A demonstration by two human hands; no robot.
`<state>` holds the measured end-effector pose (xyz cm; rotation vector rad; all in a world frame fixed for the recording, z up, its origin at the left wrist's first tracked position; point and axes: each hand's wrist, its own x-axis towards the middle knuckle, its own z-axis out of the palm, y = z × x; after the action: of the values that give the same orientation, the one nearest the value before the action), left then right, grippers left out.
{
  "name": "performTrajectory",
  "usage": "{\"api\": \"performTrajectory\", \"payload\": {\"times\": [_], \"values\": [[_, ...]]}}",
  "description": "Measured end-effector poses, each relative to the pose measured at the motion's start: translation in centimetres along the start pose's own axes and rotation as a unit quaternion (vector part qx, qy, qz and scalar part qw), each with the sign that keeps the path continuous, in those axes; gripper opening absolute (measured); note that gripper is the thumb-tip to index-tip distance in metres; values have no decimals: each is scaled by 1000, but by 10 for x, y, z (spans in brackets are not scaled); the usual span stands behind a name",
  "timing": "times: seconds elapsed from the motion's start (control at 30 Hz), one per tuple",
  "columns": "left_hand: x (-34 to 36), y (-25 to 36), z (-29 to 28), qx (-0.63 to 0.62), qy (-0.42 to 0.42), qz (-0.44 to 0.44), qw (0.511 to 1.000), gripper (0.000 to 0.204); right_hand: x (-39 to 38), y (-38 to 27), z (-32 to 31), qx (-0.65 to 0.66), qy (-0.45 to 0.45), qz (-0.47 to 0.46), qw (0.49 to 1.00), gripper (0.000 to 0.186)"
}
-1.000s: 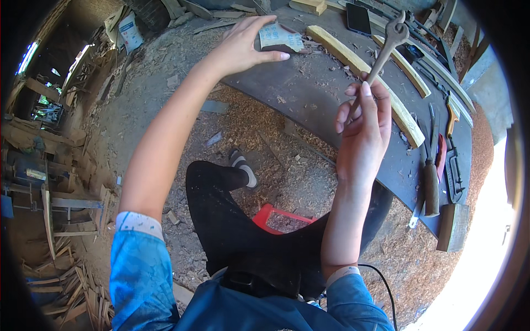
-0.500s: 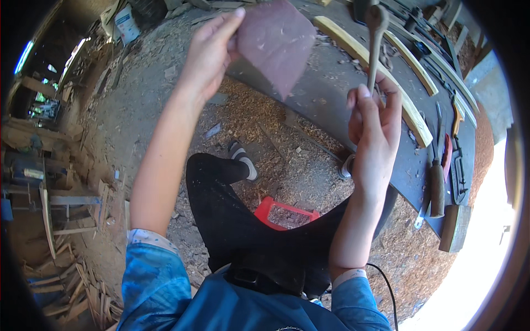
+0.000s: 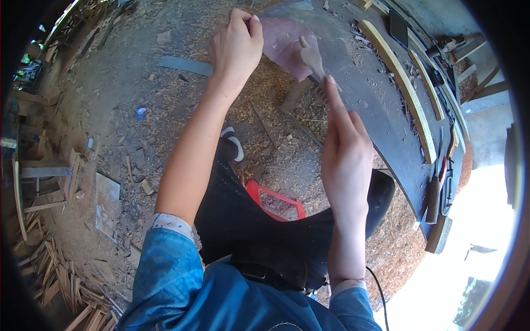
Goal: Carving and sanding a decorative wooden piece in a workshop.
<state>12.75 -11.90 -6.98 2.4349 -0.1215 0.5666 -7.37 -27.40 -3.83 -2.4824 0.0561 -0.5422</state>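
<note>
My left hand (image 3: pixel 234 52), up at the top centre, pinches the edge of a purplish-brown sheet of sandpaper (image 3: pixel 281 38). The sheet hangs curved to the right of the fingers. My right hand (image 3: pixel 349 151) grips a carved wooden spoon-like piece (image 3: pixel 312 59) by its shaft, forefinger stretched along it. Its rounded head overlaps the sandpaper in view; I cannot tell whether they touch. Part of the shaft is hidden by my fingers.
A dark workbench (image 3: pixel 359 102) on the right bears a long curved wood strip (image 3: pixel 406 91), a shorter strip (image 3: pixel 428 85), a phone (image 3: pixel 398 27) and a wooden-handled tool (image 3: pixel 434 198). A red plastic stool (image 3: pixel 276 198) shows between my legs. Wood scraps (image 3: pixel 66 273) lie at lower left.
The wooden piece has tipped from upright to leaning left and moved over to the sandpaper. My left hand has shifted right and turned its back up. The view has swung slightly.
</note>
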Motion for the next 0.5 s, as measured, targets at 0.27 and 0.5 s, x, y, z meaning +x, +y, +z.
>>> {"api": "performTrajectory", "payload": {"times": [0.27, 0.5], "values": [[-3, -10, 17, -36, 141, 277, 950, 37, 13, -12, 13, -201, -71, 29, 977, 69], [-16, -14, 50, -161, 93, 317, 930, 30, 40, -17, 42, -237, -30, 23, 971, 73]]}}
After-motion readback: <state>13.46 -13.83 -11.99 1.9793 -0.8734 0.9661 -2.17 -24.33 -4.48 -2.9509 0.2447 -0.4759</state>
